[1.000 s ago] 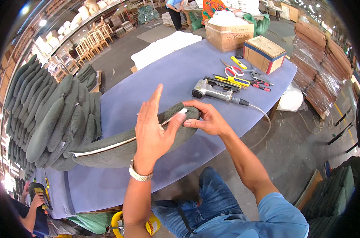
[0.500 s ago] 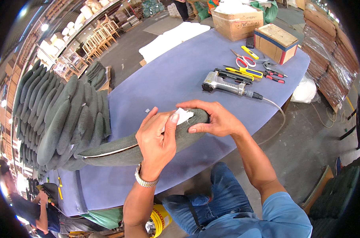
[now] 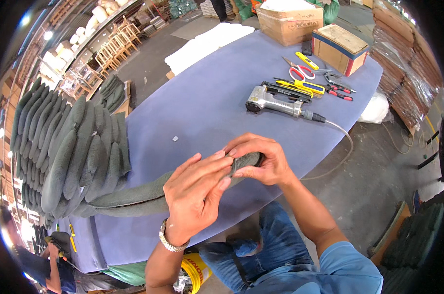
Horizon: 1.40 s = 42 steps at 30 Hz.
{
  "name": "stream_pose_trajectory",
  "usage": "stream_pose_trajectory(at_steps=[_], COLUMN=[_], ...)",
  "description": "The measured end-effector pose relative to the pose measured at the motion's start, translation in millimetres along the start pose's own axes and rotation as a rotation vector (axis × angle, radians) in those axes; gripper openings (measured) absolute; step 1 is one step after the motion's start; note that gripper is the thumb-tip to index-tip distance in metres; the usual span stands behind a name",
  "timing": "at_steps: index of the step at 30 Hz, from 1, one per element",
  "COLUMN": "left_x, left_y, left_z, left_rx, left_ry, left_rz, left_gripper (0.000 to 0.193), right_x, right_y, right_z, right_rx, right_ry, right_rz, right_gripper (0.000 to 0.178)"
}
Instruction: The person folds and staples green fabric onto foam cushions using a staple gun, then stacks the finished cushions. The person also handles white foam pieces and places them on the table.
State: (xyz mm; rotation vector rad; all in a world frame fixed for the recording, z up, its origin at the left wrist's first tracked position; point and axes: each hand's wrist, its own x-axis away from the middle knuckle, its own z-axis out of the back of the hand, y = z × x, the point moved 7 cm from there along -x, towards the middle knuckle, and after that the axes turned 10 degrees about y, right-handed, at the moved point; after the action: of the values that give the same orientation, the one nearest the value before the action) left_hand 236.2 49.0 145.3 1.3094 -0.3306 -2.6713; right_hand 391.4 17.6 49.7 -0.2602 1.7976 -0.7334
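A long, curved, dark green-grey upholstered pad (image 3: 134, 198) lies across the blue-topped table, with a seam running along its near side. My right hand (image 3: 261, 159) is closed round its right end, thumb on the near side and fingers over the top. My left hand (image 3: 195, 193) presses against the pad just beside it, its fingers held together and meeting the right fingertips. Both hands hide the seam there. A silver staple gun (image 3: 276, 102) with an air hose rests beyond my hands. One small white scrap (image 3: 175, 139) lies on the table.
Many similar pads (image 3: 80, 152) are stacked at left. Scissors (image 3: 301, 73), a yellow cutter (image 3: 306, 60), pliers (image 3: 339, 93) and cardboard boxes (image 3: 339, 49) stand or lie at the far right. A yellow bucket (image 3: 196, 272) is below the near edge. Another person (image 3: 41, 264) works at lower left.
The white piece seen in my left hand no longer shows. My left fingers have straightened and come against the right fingertips. The pad's right end sits slightly lower in view.
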Motion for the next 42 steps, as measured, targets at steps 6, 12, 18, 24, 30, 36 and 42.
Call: stream_pose_trajectory(at_steps=[6, 12, 18, 24, 30, 36, 42], left_x=[12, 17, 19, 16, 20, 23, 27], left_y=[17, 23, 18, 18, 20, 26, 30], left_z=[-2, -4, 1, 2, 0, -1, -5], left_rx=[0.021, 0.035, 0.076, 0.083, 0.095, 0.065, 0.042], left_ry=[-0.133, -0.125, -0.094, -0.123, -0.161, -0.169, -0.164], left_rz=[-0.055, -0.042, 0.002, -0.017, 0.009, -0.022, -0.05], left_gripper=[0.011, 0.009, 0.006, 0.006, 0.004, 0.006, 0.007], right_x=[25, 34, 30, 31, 40, 47, 50], right_y=[0, -11, -27, -26, -15, -13, -21], right_z=[5, 5, 0, 1, 2, 3, 3], right_rx=[-0.083, -0.079, 0.119, 0.15, -0.058, -0.062, -0.061], right_ry=[0.069, 0.051, -0.002, 0.0, 0.023, 0.006, 0.051], right_rz=[-0.001, 0.023, 0.195, 0.201, 0.09, 0.047, 0.108], right_gripper=[0.038, 0.039, 0.029, 0.029, 0.041, 0.055, 0.048])
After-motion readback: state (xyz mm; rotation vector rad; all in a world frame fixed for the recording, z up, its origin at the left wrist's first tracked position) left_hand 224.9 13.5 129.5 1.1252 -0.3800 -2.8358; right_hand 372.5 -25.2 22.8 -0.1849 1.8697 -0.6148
